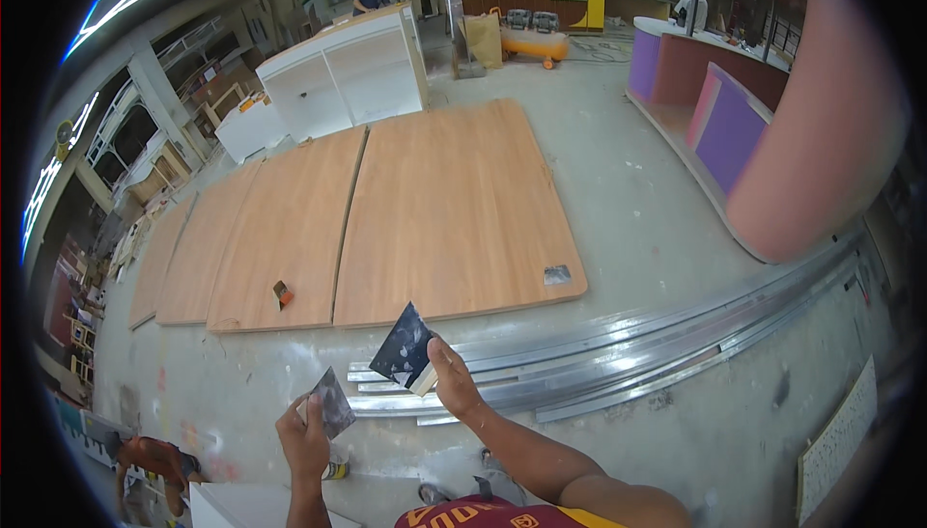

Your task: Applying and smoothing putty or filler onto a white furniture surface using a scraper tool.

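Observation:
My right hand [454, 380] is closed on the edge of a wide putty knife [402, 343], its dark blade smeared with white and tilted up to the left. Lower and to the left, my left hand [303, 439] pinches a smaller grey scraper plate [334, 404] with pale smears on it. The two blades are apart, with bare floor between them. Behind my right hand lie long shiny metal channels [599, 359]. Past both hands, wood-faced panels [439, 209] lie low over the floor, with a small orange-and-dark object [282, 295] on one.
A white cabinet [348, 74] stands beyond the panels, with an orange air compressor [533, 43] to its right. A pink column [821, 123] and purple-sided counter [726, 127] rise at the right. One person [159, 465] bends at lower left; others work at the back.

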Motion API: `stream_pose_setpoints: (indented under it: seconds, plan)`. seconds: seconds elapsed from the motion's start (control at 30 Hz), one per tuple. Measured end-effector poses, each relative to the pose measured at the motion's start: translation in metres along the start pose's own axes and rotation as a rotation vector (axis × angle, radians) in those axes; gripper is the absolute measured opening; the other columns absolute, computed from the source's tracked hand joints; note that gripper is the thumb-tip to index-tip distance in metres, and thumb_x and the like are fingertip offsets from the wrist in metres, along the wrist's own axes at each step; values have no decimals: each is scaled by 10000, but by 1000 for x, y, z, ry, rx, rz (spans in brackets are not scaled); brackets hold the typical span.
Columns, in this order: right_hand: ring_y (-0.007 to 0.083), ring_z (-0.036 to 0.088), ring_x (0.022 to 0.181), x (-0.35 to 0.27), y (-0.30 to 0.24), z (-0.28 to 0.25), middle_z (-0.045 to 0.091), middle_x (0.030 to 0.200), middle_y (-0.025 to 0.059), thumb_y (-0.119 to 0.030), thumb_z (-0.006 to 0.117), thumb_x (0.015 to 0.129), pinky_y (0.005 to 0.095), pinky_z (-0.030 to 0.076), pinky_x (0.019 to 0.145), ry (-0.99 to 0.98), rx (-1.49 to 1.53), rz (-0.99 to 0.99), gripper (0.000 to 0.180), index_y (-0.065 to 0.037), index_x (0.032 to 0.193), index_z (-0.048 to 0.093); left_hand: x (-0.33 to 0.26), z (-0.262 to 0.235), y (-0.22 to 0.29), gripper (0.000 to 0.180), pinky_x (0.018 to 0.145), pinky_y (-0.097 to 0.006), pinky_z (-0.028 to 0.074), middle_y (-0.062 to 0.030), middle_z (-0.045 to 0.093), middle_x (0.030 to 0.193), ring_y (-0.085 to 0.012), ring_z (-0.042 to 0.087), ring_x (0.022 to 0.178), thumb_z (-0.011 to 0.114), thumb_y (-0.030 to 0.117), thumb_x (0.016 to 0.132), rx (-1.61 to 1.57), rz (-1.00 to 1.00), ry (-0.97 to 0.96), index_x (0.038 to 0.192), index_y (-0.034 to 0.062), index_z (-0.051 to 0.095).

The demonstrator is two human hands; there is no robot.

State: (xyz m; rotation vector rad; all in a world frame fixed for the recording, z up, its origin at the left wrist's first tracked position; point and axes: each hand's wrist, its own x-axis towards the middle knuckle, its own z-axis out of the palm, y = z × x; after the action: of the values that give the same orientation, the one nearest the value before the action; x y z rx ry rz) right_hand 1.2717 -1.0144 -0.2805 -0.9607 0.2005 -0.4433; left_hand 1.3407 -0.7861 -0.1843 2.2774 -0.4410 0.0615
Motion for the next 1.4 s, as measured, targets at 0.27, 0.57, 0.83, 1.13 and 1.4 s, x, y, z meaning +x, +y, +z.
stream_pose_setpoints:
  seconds: [0.27,0.57,0.83,1.13,1.4]
  plan:
    - [167,575,1103,-13,35,1,593,1213,56,-426,504,1030,318,440,1003,376,313,35,489,-29,1314,502,-8,0,-2,326,660,-269,472,-31,638,815,-85,564,750,555,223,1018,-555,-116,-35,994,-78,679]
    - [311,674,996,-18,29,58,620,1139,139,-7,578,895,433,606,819,81,2,-83,421,-27,1303,473,-10,-27,-44,239,788,-286,550,-83,686,1040,-154,681,886,587,159,991,-1255,-349,-30,1132,-30,627]
    - [176,608,1068,-67,73,190,615,1164,70,-93,605,960,309,482,935,71,-80,-170,343,-9,1277,505,-25,-101,-99,232,750,-267,524,-60,676,1000,-117,653,865,592,134,970,-1338,-159,-154,1119,-40,626]
    - [136,589,994,-107,115,288,644,1114,47,-98,659,944,286,468,887,64,-354,-276,295,19,1207,593,-36,-167,-163,267,783,-298,566,-95,695,1024,-160,688,878,596,144,977,-1603,-242,-220,1141,-64,628]
    - [106,625,865,-117,144,304,675,1007,52,-192,662,962,240,500,759,218,-476,-269,253,10,1114,646,-32,-192,-188,240,684,-239,516,-27,698,921,-84,640,783,600,203,996,-1539,-164,-342,1062,-12,683]
